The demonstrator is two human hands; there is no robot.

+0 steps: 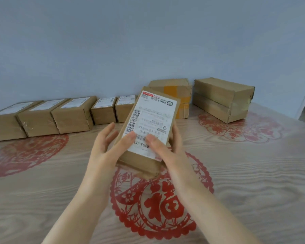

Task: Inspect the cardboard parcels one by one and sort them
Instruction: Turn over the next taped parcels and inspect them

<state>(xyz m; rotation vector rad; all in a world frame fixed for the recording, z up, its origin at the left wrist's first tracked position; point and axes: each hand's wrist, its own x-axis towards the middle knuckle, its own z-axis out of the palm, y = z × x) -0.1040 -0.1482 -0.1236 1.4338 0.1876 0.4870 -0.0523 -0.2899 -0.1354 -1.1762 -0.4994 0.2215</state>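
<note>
I hold a cardboard parcel (148,131) with a large white shipping label above the table's middle, tilted with its label facing me. My left hand (106,147) grips its left side with the thumb pressed on the label. My right hand (165,148) grips the right side, its thumb also on the label and its fingers curled behind. A row of labelled parcels lines the wall at the left: three larger ones (40,117) and two small ones (104,111). Behind the held parcel sits a parcel with orange tape (180,95), partly hidden.
A long brown box (222,99) lies at the back right. The wooden tabletop (253,173) bears red paper-cut decorations, one (162,203) directly under my hands. A grey wall stands close behind the parcels. The table's right edge shows at the far right.
</note>
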